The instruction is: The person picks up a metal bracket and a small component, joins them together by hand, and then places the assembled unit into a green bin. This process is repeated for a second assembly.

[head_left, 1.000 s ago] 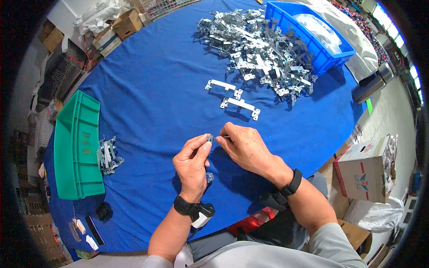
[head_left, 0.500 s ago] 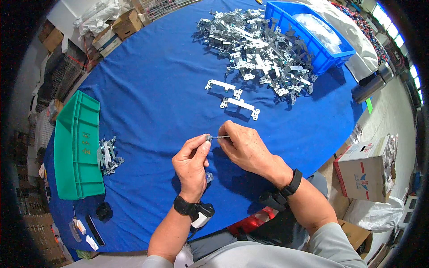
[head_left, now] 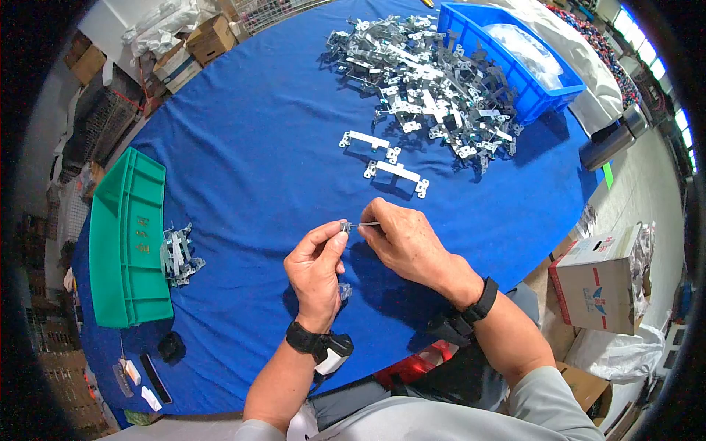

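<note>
Over the blue cloth [head_left: 243, 147], the right hand [head_left: 404, 239] is sitting slightly farther from the left hand [head_left: 315, 279] than a second ago, baring more of the thin rod [head_left: 365, 224] its fingers are pinching. Left thumb and fingertip are gripping a small metal piece [head_left: 345, 228] at the rod's tip, seemingly steadying it.

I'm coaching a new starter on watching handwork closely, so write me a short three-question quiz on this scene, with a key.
1. Multiple choice: what does the right hand hold?
A) a bottle
B) a thin rod
C) a green tray

2. True or false: the left hand pinches a small metal part.

3. Fill in the number: between the big bracket pile and the right hand lie ___ separate long brackets.

Key: 1. B; 2. True; 3. two
</note>
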A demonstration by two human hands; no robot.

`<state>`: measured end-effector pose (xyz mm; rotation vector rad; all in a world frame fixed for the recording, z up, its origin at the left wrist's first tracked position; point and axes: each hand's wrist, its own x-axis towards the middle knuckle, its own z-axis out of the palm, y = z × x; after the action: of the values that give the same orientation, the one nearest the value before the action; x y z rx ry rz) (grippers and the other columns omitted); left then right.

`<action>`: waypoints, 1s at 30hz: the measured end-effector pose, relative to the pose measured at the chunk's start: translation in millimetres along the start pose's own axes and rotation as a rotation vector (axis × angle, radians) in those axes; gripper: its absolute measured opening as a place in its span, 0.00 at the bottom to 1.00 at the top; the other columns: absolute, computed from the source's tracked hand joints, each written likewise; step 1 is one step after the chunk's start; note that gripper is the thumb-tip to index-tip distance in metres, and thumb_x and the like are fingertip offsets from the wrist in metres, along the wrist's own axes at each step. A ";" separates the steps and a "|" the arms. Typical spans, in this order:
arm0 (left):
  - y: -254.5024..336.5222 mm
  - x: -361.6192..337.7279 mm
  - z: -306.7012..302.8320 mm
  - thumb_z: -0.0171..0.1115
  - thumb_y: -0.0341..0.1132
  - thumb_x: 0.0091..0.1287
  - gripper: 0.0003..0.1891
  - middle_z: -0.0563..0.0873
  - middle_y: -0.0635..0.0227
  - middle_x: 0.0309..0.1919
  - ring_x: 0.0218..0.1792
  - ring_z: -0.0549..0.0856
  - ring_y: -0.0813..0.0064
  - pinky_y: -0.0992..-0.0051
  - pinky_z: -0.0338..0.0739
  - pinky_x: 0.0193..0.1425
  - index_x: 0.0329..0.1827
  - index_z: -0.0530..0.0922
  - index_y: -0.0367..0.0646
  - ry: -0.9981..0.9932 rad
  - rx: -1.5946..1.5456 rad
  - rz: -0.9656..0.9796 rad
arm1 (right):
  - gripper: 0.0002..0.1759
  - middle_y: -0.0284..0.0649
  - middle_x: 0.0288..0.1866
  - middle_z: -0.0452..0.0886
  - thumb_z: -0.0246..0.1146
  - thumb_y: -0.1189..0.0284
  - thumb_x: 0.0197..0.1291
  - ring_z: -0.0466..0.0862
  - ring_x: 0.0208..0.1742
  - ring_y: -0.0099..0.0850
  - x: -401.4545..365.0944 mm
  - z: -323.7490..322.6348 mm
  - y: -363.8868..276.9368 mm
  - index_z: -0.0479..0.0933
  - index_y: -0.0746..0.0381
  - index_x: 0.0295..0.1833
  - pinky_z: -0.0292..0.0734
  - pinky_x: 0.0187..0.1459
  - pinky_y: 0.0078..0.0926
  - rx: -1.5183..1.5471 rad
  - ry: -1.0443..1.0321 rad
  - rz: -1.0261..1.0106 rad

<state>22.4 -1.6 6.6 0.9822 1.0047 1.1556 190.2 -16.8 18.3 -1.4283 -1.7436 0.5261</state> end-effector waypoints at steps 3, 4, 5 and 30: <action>-0.6 0.7 -0.2 0.68 0.23 0.67 0.09 0.89 0.67 0.40 0.27 0.78 0.90 0.89 0.71 0.24 0.49 0.86 0.35 -0.001 -0.004 0.006 | 0.10 0.49 0.28 0.79 0.66 0.73 0.65 0.82 0.28 0.48 -0.5 -0.2 0.6 0.72 0.66 0.39 0.74 0.29 0.42 -0.051 -0.016 -0.011; -0.9 0.9 -0.2 0.68 0.23 0.67 0.09 0.89 0.67 0.40 0.27 0.78 0.90 0.89 0.71 0.24 0.49 0.86 0.35 -0.006 -0.007 0.008 | 0.10 0.49 0.28 0.79 0.66 0.73 0.65 0.82 0.28 0.48 -0.7 -0.4 0.6 0.72 0.65 0.40 0.74 0.29 0.43 -0.086 -0.035 -0.008; -0.7 0.8 0.1 0.68 0.23 0.67 0.09 0.89 0.67 0.40 0.27 0.78 0.90 0.89 0.71 0.24 0.49 0.86 0.35 -0.006 -0.007 0.008 | 0.10 0.49 0.28 0.79 0.66 0.73 0.65 0.82 0.28 0.48 -0.8 -0.2 0.7 0.72 0.65 0.40 0.74 0.29 0.43 -0.086 -0.035 -0.009; -0.4 0.2 0.2 0.68 0.24 0.67 0.09 0.89 0.67 0.43 0.31 0.80 0.90 0.88 0.73 0.25 0.49 0.86 0.37 -0.011 0.016 0.017 | 0.18 0.52 0.26 0.81 0.59 0.62 0.71 0.83 0.28 0.54 1.6 3.4 -1.3 0.71 0.64 0.34 0.76 0.28 0.51 -0.172 -0.089 0.069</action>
<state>22.7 -1.5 6.3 1.0104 0.9996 1.1572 186.6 -15.1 17.8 -1.6113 -1.8519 0.4927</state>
